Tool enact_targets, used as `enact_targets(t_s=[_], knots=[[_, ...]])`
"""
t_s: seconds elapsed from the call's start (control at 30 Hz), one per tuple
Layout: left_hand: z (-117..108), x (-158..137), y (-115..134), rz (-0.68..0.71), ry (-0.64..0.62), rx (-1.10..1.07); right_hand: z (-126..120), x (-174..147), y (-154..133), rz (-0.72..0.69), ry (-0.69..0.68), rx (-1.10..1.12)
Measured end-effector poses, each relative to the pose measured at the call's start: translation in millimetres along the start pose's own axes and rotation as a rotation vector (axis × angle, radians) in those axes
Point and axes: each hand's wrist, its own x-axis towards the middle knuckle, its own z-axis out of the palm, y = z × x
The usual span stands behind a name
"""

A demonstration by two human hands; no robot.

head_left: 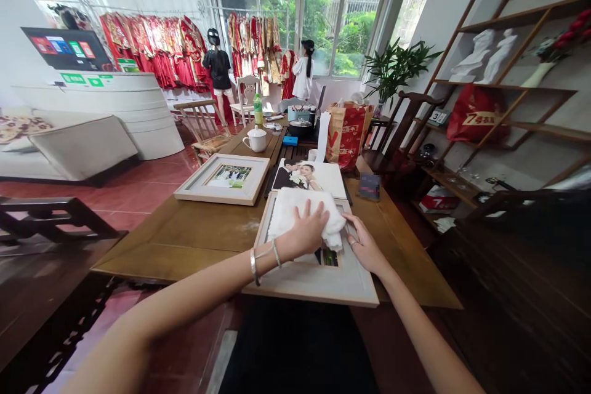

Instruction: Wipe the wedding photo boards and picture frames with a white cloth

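Note:
My left hand (305,229) lies flat with spread fingers on a folded white cloth (289,206), pressing it against the glass of a framed picture. This light-wood picture frame (318,294) lies face up at the table's near edge; its inner picture is mostly hidden under the cloth and hand. At the frame's right side, my right hand (367,246) grips the edge, its fingertips close to the cloth. Just beyond lies a wedding photo panel (330,175) of a couple. A second picture frame (258,180) with a small outdoor photo rests to the left.
On the wooden table (184,228) stand a white lidded cup (255,138), a green-capped bottle (257,109), a blue box (290,141) and a red paper bag (349,132). Shelves (508,83) rise at right. Two people stand by racks of red garments (157,49).

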Motion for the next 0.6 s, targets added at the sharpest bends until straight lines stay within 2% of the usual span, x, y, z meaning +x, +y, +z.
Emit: enact_targets(t_s=[0.23,0.33,0.43,0.6], knots=[[-4,-108,44,0.123,-0.217,-0.108,0,-1,-3,0.026,0.012,-0.020],[3,-127,53,0.149,-0.219,-0.131,0,-1,-3,0.024,0.013,-0.027],[12,-111,48,0.092,-0.139,-0.061,-1,-1,-3,0.029,0.000,-0.042],[19,-42,18,-0.145,0.033,0.074,-2,-1,-4,0.025,-0.003,-0.022]])
